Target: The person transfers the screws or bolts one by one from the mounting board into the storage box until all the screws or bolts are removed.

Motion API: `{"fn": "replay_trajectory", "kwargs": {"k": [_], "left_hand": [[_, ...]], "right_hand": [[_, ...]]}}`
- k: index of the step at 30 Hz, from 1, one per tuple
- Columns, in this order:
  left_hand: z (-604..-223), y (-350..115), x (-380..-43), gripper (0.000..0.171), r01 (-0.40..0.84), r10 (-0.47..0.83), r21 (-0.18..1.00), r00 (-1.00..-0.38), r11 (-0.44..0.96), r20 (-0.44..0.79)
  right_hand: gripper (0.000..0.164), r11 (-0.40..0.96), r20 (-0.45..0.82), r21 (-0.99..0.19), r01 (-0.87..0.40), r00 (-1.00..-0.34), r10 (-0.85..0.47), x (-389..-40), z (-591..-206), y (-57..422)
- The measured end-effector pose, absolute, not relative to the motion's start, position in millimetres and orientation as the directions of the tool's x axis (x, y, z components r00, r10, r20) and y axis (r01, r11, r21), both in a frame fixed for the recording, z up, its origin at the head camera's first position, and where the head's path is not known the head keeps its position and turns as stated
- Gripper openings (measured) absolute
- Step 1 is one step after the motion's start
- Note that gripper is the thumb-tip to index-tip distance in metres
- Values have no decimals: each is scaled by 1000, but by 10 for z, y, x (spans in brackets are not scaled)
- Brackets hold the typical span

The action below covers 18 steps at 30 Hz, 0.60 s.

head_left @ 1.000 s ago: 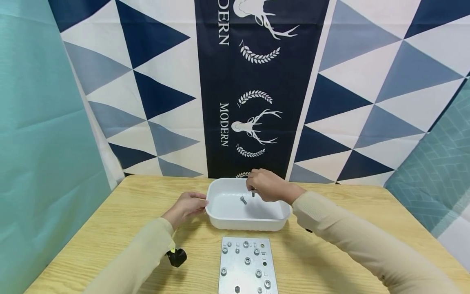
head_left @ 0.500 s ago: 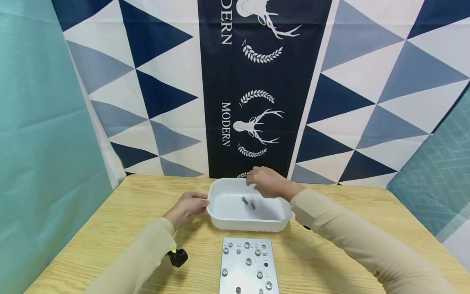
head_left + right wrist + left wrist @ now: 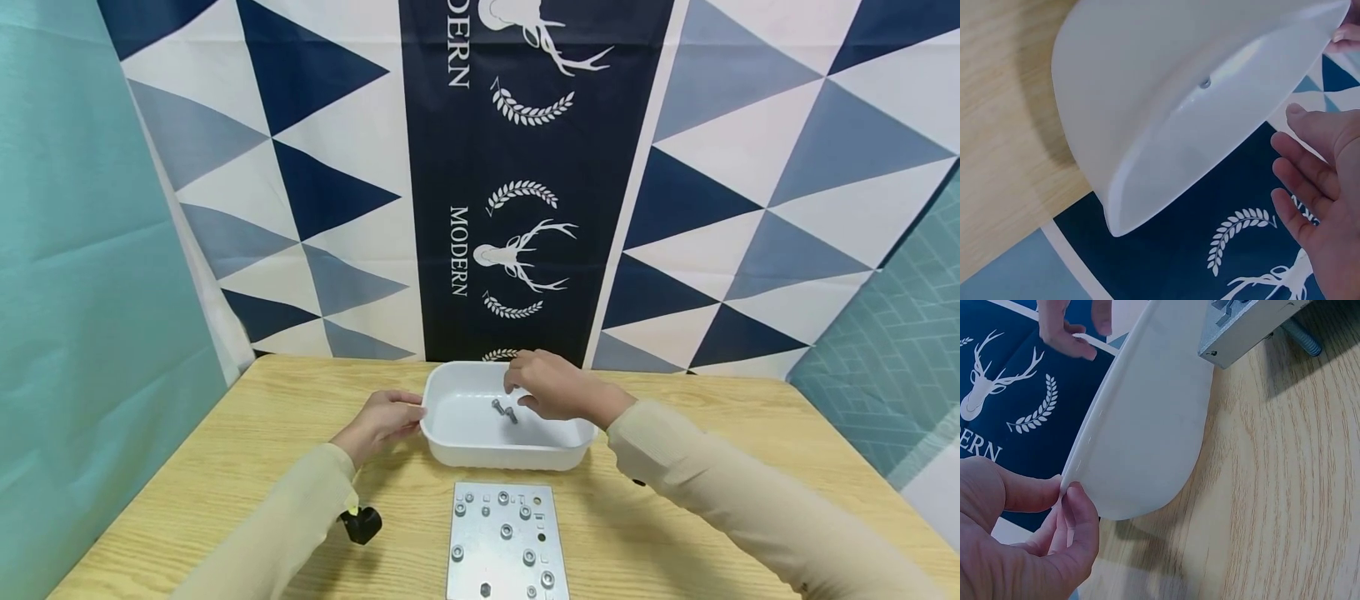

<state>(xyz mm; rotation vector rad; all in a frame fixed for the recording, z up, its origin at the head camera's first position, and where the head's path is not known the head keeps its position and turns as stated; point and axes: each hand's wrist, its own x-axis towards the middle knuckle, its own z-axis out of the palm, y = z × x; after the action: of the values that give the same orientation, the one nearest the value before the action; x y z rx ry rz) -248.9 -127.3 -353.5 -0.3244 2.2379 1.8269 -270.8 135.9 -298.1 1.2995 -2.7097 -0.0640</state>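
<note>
A white plastic tray stands on the table, two metal bolts lying close together on its floor. My left hand pinches the tray's left rim between thumb and fingers, as the left wrist view shows up close. Over the tray's right half hovers my right hand, its fingers loosely bent and nothing between them. In the right wrist view that hand is apart from the tray wall, and one bolt peeks out inside the tray.
In front of the tray is a metal plate with several bolts set in it; a bolt shank sticks out beneath it. The wooden table meets a patterned cloth at the back.
A second second-ago bolt in my right hand has dropped into the tray beside the other one. My right fingers have spread and the hand has shifted slightly; the left hand keeps its place.
</note>
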Motion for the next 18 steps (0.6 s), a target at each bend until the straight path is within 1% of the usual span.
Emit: {"fn": "replay_trajectory", "kwargs": {"k": [5, 8, 14, 18], "left_hand": [[-3533, -1277, -2498, 28, -316, -22, 930, -948, 188, -318], [-3526, -1282, -2502, 28, -317, -16, 930, -947, 187, -320], [-3517, -1283, -2513, 29, -325, -16, 927, -945, 188, -328], [-3531, -1283, -2516, 29, -318, -14, 930, -947, 185, -321]], "right_hand": [[18, 602, 143, 105, -791, -587, -797, -2585, -2991, 1398], [17, 574, 180, 126, -809, -550, -816, -2516, -3004, 1415], [19, 530, 246, 155, -833, -487, -838, -2366, -3038, 1438], [21, 505, 254, 168, -847, -458, -852, -2255, -3054, 1448]]}}
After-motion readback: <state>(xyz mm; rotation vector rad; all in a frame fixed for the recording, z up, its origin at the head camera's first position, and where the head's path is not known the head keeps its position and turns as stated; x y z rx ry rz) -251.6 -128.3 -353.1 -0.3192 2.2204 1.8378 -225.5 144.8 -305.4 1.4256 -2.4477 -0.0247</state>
